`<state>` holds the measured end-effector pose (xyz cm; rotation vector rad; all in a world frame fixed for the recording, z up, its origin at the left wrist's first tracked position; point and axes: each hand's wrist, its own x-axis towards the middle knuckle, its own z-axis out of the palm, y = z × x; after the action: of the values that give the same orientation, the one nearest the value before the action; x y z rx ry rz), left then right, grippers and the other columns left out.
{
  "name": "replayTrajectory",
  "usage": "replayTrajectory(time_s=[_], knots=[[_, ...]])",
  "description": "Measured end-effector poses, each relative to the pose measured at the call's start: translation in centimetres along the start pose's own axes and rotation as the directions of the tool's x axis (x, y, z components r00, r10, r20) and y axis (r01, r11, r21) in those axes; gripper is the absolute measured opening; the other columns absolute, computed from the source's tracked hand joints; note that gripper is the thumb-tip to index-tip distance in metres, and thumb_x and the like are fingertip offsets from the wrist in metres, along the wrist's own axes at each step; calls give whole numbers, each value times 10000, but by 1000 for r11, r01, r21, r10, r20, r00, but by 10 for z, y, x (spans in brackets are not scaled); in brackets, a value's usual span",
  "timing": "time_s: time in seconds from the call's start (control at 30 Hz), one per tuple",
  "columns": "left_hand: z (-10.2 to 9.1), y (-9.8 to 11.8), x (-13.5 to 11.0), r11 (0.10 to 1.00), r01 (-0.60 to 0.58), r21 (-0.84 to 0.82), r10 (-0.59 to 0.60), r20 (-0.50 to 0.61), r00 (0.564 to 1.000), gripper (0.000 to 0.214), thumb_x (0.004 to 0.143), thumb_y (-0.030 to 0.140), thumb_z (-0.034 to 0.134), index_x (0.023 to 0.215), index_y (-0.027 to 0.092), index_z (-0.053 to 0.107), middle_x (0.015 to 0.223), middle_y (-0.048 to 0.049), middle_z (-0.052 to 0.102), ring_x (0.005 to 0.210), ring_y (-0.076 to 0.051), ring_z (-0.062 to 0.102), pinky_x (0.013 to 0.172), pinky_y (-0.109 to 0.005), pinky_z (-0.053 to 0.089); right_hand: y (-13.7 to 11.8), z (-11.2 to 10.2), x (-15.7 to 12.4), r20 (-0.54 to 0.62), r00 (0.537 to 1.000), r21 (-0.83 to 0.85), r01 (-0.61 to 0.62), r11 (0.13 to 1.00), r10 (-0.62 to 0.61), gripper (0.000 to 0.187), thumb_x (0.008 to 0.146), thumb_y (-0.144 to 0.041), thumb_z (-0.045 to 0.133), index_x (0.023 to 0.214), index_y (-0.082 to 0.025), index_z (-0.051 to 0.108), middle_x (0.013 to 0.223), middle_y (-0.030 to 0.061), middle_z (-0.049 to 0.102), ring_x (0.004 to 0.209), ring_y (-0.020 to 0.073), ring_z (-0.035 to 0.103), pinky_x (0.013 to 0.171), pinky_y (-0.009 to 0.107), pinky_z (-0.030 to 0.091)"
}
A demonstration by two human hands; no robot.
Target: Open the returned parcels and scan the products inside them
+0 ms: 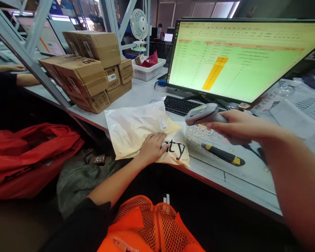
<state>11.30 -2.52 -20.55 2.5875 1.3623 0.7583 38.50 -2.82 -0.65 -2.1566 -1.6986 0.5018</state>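
Black letters "ty" on cream bag (177,150), preceding letters hidden under left hand (152,147). Labels on cardboard boxes (86,75) too small to read. Monitor (241,59) spreadsheet text blurred, unreadable.

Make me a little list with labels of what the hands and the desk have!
left hand: lies flat on the plastic bag
right hand: closed around the scanner, above the desk
plastic bag: clear, cream cloth inside, at the desk's front edge
tool: black and yellow, lying on the desk below the scanner
screen: on, green sheet with an orange strip
keyboard: black, before the screen
boxes: brown cardboard, stacked back left
basket: white, beside the boxes, something red inside
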Motion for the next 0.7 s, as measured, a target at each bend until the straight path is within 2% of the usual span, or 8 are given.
replayTrajectory(time_s=[0.07, 0.13, 0.27, 0.33, 0.4, 0.47, 0.57, 0.7], knots=[[-3, 0, 1, 1000, -12, 7, 12, 2, 1000, 483, 1060, 380, 472, 1466, 130, 550, 1517, -139, 567, 1443, -263, 503, 1201, -440, 387, -24, 13, 10, 340, 938, -2, 76, 997, -71, 447, 878, -528, 731, 736, -113, 643, 497, -36, 495, 400, 61, 465, 459, 276, 276], [-6, 2, 3, 1000, -22, 17, 22, 4, 1000, 476, 1064, 377, 464, 1457, 124, 555, 1517, -143, 566, 1441, -260, 502, 1204, -434, 387, -37, 24, 21, 445, 873, 19, 213, 977, -199, 481, 883, -578, 736, 700, -158, 590, 507, -19, 510, 398, 91, 478, 416, 253, 307], [-13, 6, -11, 997, -6, 82, 3, 36, 999, 652, 1029, 512, 520, 1539, 108, 463, 1581, -156, 491, 1489, -295, 436, 1263, -497, 312, -31, 22, 25, 425, 876, 19, 245, 969, -229, 486, 862, -628, 724, 731, -194, 551, 555, 0, 518, 417, 120, 476, 369, 250, 325], [-17, 5, -25, 988, -26, 153, 14, 82, 997, 971, 870, 668, 694, 1615, 146, 354, 1662, -161, 358, 1549, -389, 311, 1283, -620, 204, -19, 13, 17, 398, 907, 8, 144, 990, -136, 429, 884, -598, 704, 813, -199, 564, 581, -11, 506, 413, 110, 443, 362, 244, 307], [-21, 1, -38, 969, -53, 240, 19, 142, 990, 1173, 695, 638, 868, 1644, 236, 309, 1717, -143, 220, 1573, -468, 191, 1260, -713, 123, -2, 2, 6, 373, 926, 16, 51, 999, -53, 394, 910, -584, 668, 878, -203, 573, 579, -25, 477, 398, 101, 401, 355, 244, 272], [-28, -6, -45, 946, -34, 321, -21, 167, 986, 1078, 727, 410, 889, 1639, 282, 329, 1722, -130, 210, 1576, -456, 196, 1264, -691, 145, 18, -7, -3, 342, 940, 22, -4, 1000, -4, 396, 924, -593, 633, 874, -204, 578, 567, -27, 461, 388, 100, 379, 355, 250, 254], [-48, -19, -40, 942, 9, 334, -74, 183, 980, 817, 823, 103, 644, 1602, 196, 414, 1623, -148, 433, 1516, -346, 393, 1263, -518, 301, 51, -17, -11, 255, 967, 3, -3, 1000, 2, 434, 891, -625, 646, 784, -213, 561, 571, 0, 510, 410, 115, 427, 379, 264, 309], [-96, -44, -13, 965, 208, 163, -230, 135, 964, 580, 840, 84, 527, 1398, 189, 647, 1284, -133, 725, 1220, -307, 672, 1066, -415, 521, 82, -31, -25, 123, 992, 37, -34, 999, 29, 577, 749, -777, 694, 693, -225, 537, 609, 60, 590, 494, 155, 539, 431, 283, 402]])
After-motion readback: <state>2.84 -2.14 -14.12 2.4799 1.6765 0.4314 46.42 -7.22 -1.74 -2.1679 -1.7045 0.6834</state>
